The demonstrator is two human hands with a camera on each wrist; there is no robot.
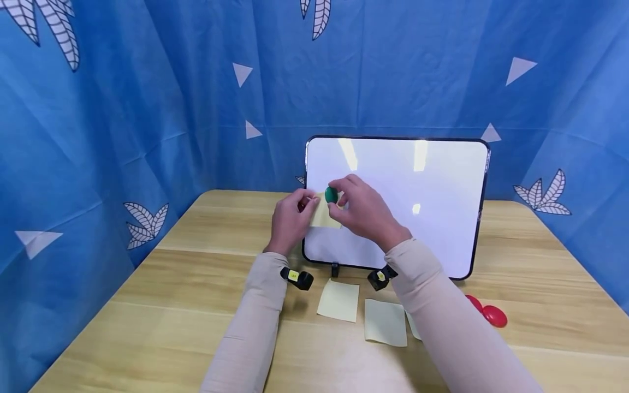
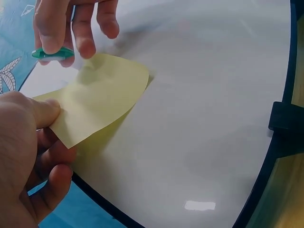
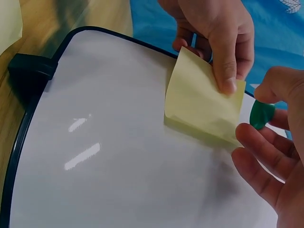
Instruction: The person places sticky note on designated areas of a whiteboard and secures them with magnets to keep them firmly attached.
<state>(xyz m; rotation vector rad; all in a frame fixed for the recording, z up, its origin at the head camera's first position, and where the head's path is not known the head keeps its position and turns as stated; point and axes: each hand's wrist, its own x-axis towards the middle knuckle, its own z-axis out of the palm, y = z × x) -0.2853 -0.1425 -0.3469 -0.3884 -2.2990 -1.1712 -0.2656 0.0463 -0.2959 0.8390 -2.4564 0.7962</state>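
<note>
A yellow sticky note (image 2: 104,95) lies against the left part of a whiteboard (image 1: 403,218), its lower side curling away from the surface. My left hand (image 1: 291,217) pinches the note's left edge, thumb in front and fingers behind, as the left wrist view shows. Between thumb and fingers of my right hand (image 1: 363,210) is a round green magnet (image 1: 331,195), tilted edge-on and apart from the board. In the right wrist view the magnet (image 3: 261,114) is just beside the note (image 3: 204,95). The right hand's other fingers are close to the note's edge.
The whiteboard stands upright on the wooden table (image 1: 196,273), held by a black clip foot (image 1: 335,269). In front lie pale yellow notes (image 1: 339,300) (image 1: 385,322), another partly under the right arm. Red magnets (image 1: 494,316) lie at the right. A blue curtain (image 1: 393,71) hangs behind.
</note>
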